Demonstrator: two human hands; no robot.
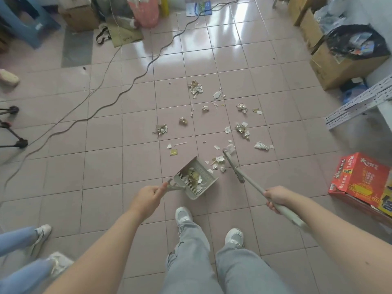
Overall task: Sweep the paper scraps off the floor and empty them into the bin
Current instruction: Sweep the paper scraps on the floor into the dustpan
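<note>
My left hand (148, 198) is wrapped around the dustpan (196, 180) handle, and my right hand (277, 197) is closed on the broom (233, 166) shaft. The pan sits tilted on the tiles with a few scraps (240, 129) already inside; most lie scattered ahead, well apart from it. 1 small pile lies between the pan's mouth and the bristles. I'd press the pan lip flat to the floor, then pull short, low strokes toward it so nothing slides under. The bin (354, 42) stands far right.
</note>
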